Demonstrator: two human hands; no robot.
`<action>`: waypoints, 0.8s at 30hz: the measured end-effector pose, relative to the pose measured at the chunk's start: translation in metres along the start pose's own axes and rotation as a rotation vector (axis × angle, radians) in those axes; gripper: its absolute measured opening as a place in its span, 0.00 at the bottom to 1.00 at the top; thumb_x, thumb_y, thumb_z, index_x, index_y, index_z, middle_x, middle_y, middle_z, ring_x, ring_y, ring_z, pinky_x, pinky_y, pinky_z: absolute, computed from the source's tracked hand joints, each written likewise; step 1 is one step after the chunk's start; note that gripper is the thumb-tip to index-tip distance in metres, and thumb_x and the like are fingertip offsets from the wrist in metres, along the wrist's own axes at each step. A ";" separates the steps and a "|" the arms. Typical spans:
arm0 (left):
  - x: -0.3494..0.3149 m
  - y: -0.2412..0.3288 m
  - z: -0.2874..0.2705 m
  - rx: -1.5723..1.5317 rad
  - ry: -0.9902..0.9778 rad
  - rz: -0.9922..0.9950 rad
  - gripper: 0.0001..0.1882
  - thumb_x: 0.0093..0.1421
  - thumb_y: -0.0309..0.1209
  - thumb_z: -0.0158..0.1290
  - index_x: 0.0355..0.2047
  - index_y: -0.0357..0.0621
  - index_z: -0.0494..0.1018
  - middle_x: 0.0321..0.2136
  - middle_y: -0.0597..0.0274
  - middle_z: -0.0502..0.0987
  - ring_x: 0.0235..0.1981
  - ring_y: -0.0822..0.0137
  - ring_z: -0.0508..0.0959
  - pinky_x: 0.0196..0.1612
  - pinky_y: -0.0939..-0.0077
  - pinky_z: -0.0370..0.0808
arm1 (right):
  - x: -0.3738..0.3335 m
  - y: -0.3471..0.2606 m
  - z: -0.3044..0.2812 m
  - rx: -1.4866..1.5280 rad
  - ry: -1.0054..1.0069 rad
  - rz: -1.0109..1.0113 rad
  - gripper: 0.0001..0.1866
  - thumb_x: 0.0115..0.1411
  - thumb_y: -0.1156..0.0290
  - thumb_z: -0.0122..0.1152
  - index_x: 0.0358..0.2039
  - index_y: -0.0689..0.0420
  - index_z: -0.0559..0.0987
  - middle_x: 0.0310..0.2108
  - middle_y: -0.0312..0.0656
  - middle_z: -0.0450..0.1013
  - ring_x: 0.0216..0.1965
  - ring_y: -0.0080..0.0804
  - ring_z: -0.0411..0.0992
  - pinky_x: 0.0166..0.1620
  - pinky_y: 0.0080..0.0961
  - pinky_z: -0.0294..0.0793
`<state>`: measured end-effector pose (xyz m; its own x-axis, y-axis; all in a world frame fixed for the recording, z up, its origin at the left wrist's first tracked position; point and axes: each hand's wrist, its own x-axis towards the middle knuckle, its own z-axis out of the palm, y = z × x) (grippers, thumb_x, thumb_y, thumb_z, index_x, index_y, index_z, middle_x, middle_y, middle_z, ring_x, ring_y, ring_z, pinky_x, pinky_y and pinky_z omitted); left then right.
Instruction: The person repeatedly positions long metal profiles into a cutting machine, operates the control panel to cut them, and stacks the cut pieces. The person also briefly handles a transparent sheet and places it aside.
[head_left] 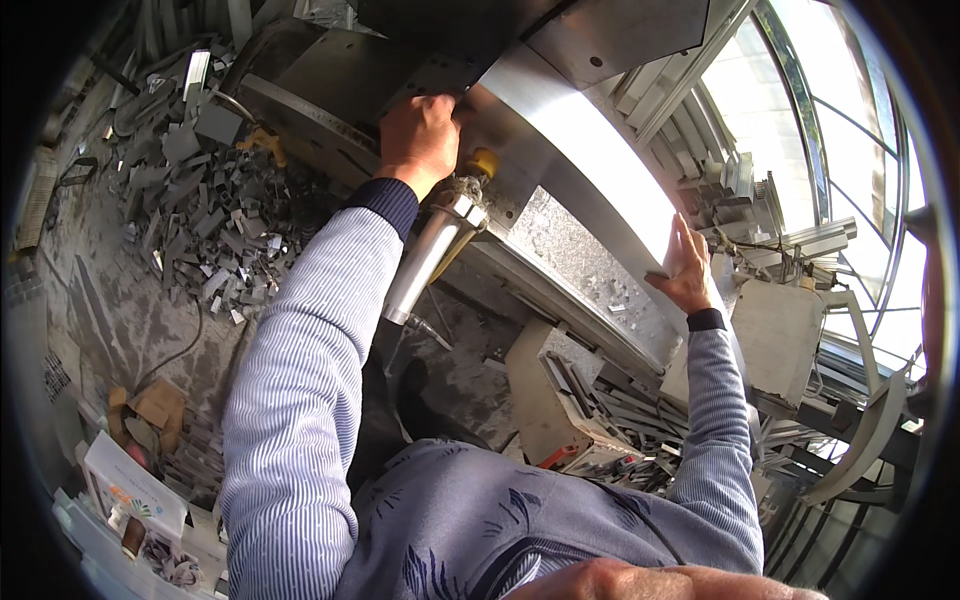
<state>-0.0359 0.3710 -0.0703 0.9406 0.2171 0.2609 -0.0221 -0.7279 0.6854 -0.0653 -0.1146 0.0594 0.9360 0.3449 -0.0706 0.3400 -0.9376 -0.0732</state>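
My left hand [420,140] is curled into a fist at the machine's dark front part, beside the saw-like housing [440,75]. What its fingers close on, if anything, is hidden. Just below it sits a silver pneumatic cylinder [425,265] with a yellow knob [485,162] at its upper end. A long, shiny metal profile [600,150] runs from under the dark housing toward the lower right. My right hand [686,268] grips this profile farther along, with the thumb on the near side and the fingers stretched over the bright face.
Many metal offcuts [215,220] lie heaped on the floor at left. Chips cover the machine bed [570,240]. Below stands a pale box [550,385] near more strips. Stacked profiles [735,190] and a beige machine part [775,335] are at right. A white carton [130,480] stands lower left.
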 end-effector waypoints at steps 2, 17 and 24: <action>0.001 0.002 -0.001 0.019 -0.015 0.022 0.08 0.62 0.31 0.57 0.37 0.42 0.83 0.36 0.46 0.85 0.40 0.42 0.85 0.44 0.50 0.83 | -0.001 0.002 -0.001 -0.009 -0.006 0.006 0.67 0.33 0.64 0.88 0.77 0.46 0.62 0.61 0.50 0.69 0.65 0.52 0.65 0.71 0.49 0.63; -0.002 0.003 0.005 -0.057 0.060 0.043 0.06 0.59 0.29 0.58 0.29 0.40 0.81 0.33 0.45 0.84 0.39 0.40 0.84 0.42 0.48 0.82 | -0.004 0.005 0.002 -0.035 -0.006 0.022 0.67 0.35 0.65 0.88 0.77 0.48 0.61 0.62 0.49 0.68 0.65 0.54 0.65 0.70 0.51 0.62; -0.002 0.004 0.003 -0.015 0.033 0.049 0.05 0.60 0.29 0.58 0.30 0.40 0.81 0.32 0.45 0.84 0.38 0.40 0.84 0.42 0.48 0.82 | -0.004 0.001 0.000 -0.058 -0.009 0.018 0.68 0.35 0.64 0.88 0.77 0.48 0.60 0.62 0.49 0.67 0.65 0.53 0.64 0.70 0.51 0.61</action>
<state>-0.0364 0.3658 -0.0706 0.9265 0.2031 0.3168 -0.0733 -0.7283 0.6813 -0.0688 -0.1170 0.0599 0.9413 0.3277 -0.0806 0.3277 -0.9447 -0.0135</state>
